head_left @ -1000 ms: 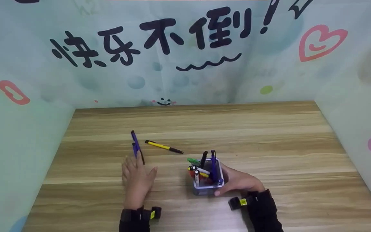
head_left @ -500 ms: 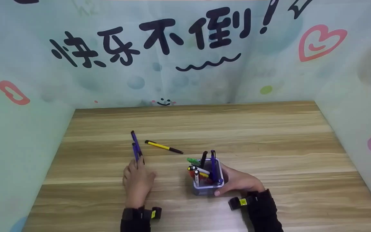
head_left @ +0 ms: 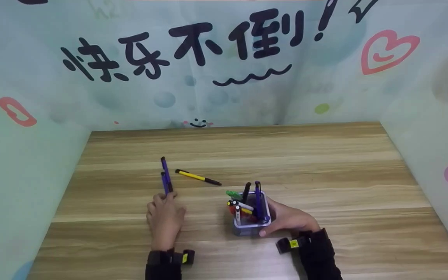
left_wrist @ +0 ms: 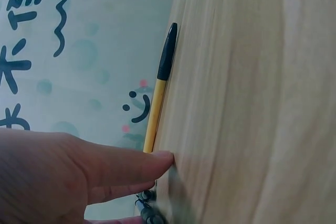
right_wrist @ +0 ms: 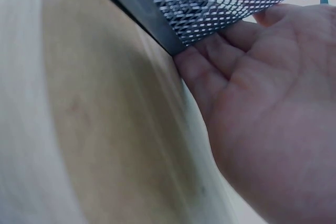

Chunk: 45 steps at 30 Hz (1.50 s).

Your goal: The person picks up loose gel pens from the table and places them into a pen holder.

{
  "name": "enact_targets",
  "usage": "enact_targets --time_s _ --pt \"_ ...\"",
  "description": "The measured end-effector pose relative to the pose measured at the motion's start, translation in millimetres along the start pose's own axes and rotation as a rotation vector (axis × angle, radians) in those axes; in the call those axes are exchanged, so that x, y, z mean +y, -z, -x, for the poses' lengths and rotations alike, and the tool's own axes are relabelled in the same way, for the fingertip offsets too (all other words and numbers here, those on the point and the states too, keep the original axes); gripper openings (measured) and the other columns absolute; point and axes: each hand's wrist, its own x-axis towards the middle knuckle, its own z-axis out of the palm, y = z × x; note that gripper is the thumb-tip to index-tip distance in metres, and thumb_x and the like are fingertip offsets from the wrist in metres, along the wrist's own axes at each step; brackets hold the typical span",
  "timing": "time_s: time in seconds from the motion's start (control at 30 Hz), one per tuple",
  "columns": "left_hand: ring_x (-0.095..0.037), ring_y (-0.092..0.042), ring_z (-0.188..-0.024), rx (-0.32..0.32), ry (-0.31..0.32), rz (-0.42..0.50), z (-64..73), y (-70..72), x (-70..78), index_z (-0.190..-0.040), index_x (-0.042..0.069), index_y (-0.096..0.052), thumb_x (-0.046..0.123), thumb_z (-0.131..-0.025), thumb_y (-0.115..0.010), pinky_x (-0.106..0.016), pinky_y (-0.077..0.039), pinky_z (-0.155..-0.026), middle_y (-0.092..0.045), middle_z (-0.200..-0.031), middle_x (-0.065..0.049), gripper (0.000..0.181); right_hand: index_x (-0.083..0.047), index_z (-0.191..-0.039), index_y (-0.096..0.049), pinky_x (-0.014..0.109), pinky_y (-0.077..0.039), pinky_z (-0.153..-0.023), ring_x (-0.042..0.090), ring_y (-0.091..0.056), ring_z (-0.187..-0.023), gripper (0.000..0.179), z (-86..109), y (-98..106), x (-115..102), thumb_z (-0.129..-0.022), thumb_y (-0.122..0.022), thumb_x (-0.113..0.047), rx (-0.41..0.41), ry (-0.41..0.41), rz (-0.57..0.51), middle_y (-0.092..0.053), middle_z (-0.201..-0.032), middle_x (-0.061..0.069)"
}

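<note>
Two purple pens [head_left: 166, 171] with dark ends lie side by side on the table, left of the middle. My left hand [head_left: 165, 217] curls its fingers over their near ends, hiding them. In the left wrist view, dark pen ends [left_wrist: 149, 211] show below the thumb [left_wrist: 157, 163]. My right hand [head_left: 292, 216] holds the metal mesh pen holder [head_left: 249, 231] round its right side, thumb at the near corner. In the right wrist view, fingers press against the mesh wall [right_wrist: 205, 11] near its base. Purple, black, green, white and yellow pens stand in the holder.
A yellow pen [head_left: 195, 176] with a dark end lies on the wood-grain table [head_left: 325, 163], between the purple pens and the holder. A printed backdrop [head_left: 224, 101] rises behind the table and along both sides.
My left fingers have drawn in over the near ends of the purple pens, and the pens have shifted slightly right. My right hand and the pen holder have stayed put.
</note>
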Motion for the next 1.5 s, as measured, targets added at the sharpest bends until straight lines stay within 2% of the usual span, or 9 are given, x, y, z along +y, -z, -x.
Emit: enact_targets --time_s 0.17,0.3,0.47,0.73,0.93,1.07,1.2,1.4,1.5 --pt "-0.04 -0.032 -0.114 0.006 0.003 0.001 -0.5 0.3 -0.3 -0.132 0.006 -0.049 0.02 -0.086 -0.064 -0.055 -0.031 -0.094 -0.034 -0.131 -0.021 0.05 -0.014 -0.15 -0.004 0.05 -0.012 -0.115 0.03 -0.029 -0.136 0.111 0.5 0.4 -0.7 -0.068 -0.079 -0.005 -0.007 0.001 0.015 -0.028 -0.15 0.016" --pt "-0.04 -0.036 -0.113 0.023 -0.011 0.02 0.3 1.0 -1.1 -0.128 0.006 -0.051 0.018 -0.086 -0.062 -0.052 -0.033 -0.091 -0.037 -0.128 -0.021 0.045 -0.013 -0.15 -0.005 0.046 -0.018 -0.114 0.031 -0.03 -0.135 0.11 0.9 0.1 -2.1 -0.068 -0.079 -0.005 -0.006 -0.014 0.02 -0.029 -0.149 0.018" --pt "-0.038 -0.043 -0.109 0.044 -0.014 0.064 -0.4 0.6 -2.7 -0.124 0.006 -0.054 0.011 -0.086 -0.059 -0.047 -0.035 -0.086 -0.041 -0.122 -0.02 0.039 -0.011 -0.149 -0.005 0.046 -0.019 -0.114 0.032 -0.03 -0.135 0.109 1.2 0.1 -2.5 -0.068 -0.078 -0.005 -0.006 -0.019 0.028 -0.029 -0.148 0.018" --pt "-0.029 -0.048 -0.088 0.061 -0.017 0.17 -0.7 -0.1 -4.1 -0.12 0.002 -0.057 -0.003 -0.088 -0.049 -0.03 -0.038 -0.061 -0.043 -0.113 -0.02 0.033 -0.011 -0.15 0.001 0.052 -0.01 -0.115 0.032 -0.026 -0.137 0.115 -0.2 0.4 -1.5 -0.068 -0.079 -0.005 -0.01 -0.006 0.02 -0.026 -0.151 0.017" --pt "-0.028 -0.049 -0.085 0.054 0.013 0.195 -1.9 0.9 -4.5 -0.12 0.003 -0.056 0.0 -0.089 -0.049 -0.026 -0.038 -0.057 -0.046 -0.113 -0.022 0.032 -0.013 -0.15 -0.002 0.051 -0.014 -0.115 0.031 -0.03 -0.135 0.113 0.7 -0.1 -1.7 -0.068 -0.078 -0.005 -0.01 -0.016 0.005 -0.029 -0.149 0.017" --pt "-0.028 -0.051 -0.082 0.059 0.034 0.195 -2.0 2.4 -5.1 -0.122 0.004 -0.053 0.003 -0.086 -0.052 -0.028 -0.04 -0.057 -0.049 -0.11 -0.023 0.036 -0.013 -0.15 0.0 0.051 -0.013 -0.114 0.032 -0.03 -0.135 0.114 1.2 -0.2 -1.8 -0.068 -0.079 -0.006 -0.004 -0.026 0.007 -0.028 -0.149 0.018" --pt "-0.028 -0.052 -0.081 0.049 0.059 0.235 -0.7 5.6 -4.9 -0.126 0.001 -0.045 0.004 -0.085 -0.054 -0.029 -0.041 -0.057 -0.049 -0.108 -0.023 0.042 -0.012 -0.15 0.0 0.051 -0.012 -0.115 0.031 -0.03 -0.135 0.114 0.8 0.3 -0.7 -0.068 -0.079 -0.006 0.0 -0.018 0.005 -0.027 -0.15 0.017" --pt "-0.025 -0.05 -0.073 0.042 0.045 0.31 2.9 11.7 -3.5 -0.129 -0.002 -0.033 0.003 -0.084 -0.05 -0.027 -0.039 -0.052 -0.052 -0.1 -0.022 0.049 -0.017 -0.15 -0.008 0.032 -0.024 -0.113 0.026 -0.036 -0.133 0.108 -0.5 0.6 1.6 -0.069 -0.078 -0.003 -0.015 0.018 -0.04 -0.03 -0.149 0.014" --pt "-0.02 -0.049 -0.065 0.026 0.046 0.345 4.2 16.2 -1.9 -0.133 -0.002 -0.027 0.001 -0.085 -0.049 -0.026 -0.038 -0.049 -0.054 -0.094 -0.019 0.052 -0.019 -0.15 -0.007 0.034 -0.023 -0.114 0.026 -0.035 -0.133 0.109 -0.6 0.7 2.1 -0.069 -0.077 -0.003 -0.019 0.024 -0.039 -0.029 -0.15 0.014"
